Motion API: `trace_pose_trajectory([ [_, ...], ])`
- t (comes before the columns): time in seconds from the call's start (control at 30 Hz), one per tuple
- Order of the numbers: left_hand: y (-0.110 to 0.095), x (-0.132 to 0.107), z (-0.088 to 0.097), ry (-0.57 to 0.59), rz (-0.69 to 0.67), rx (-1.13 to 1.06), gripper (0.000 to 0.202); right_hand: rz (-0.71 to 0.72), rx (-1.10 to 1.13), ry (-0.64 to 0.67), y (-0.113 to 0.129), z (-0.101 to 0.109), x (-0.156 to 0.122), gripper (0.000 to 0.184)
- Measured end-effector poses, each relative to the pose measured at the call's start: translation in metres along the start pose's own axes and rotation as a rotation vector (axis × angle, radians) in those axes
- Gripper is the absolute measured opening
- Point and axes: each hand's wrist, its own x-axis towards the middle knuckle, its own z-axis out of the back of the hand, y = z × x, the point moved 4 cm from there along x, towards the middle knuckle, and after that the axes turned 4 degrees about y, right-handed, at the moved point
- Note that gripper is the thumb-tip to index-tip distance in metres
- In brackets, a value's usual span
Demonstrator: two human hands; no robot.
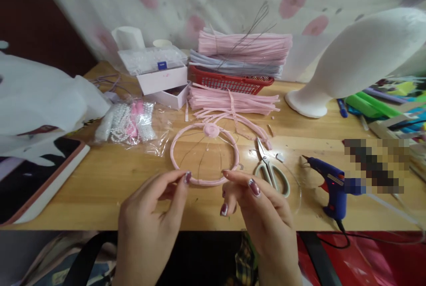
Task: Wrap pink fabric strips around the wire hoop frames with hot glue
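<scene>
A ring wrapped in pink fuzzy stems (173, 150) lies on the wooden table, with a pink coiled disc (211, 130) at its far side. Thin dark wires fan out from the disc across the ring. At the ring's near left edge, my left hand (153, 215) pinches thumb and forefinger together; anything between them is too fine to make out. My right hand (266, 215) hovers by the near right edge, its fingers curled and closed, and what they hold, if anything, is hidden. Scissors (266, 166) lie just beyond my right hand, blades partly spread.
A blue glue gun (328, 179) with a cord lies at right. Behind are pink stem bundles (233, 99), a red basket (229, 82), and a white mannequin head (362, 55). Bagged pearl beads (133, 121), white boxes (161, 82) and a tablet (43, 175) occupy the left.
</scene>
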Motion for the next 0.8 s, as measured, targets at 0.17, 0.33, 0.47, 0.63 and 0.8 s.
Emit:
trace_pose_trajectory([
  [0.17,-0.028,-0.005,-0.011,0.157,0.009,-0.316,0.008,-0.022,-0.148,0.009,-0.002,-0.006,-0.008,0.031],
  [0.33,-0.027,-0.005,-0.013,0.138,0.007,-0.331,0.011,0.030,-0.376,0.035,0.002,-0.007,-0.011,0.037],
  [0.47,-0.030,-0.002,-0.009,0.195,-0.143,-0.159,0.014,0.111,-0.569,0.091,0.006,-0.008,-0.008,0.042],
  [0.63,-0.032,-0.001,-0.009,0.201,-0.368,0.087,0.016,0.207,-0.710,0.146,0.009,-0.009,-0.003,0.045],
  [0.8,-0.032,-0.002,-0.013,0.173,-0.503,0.208,0.013,0.212,-0.729,0.158,0.009,-0.007,-0.004,0.045],
])
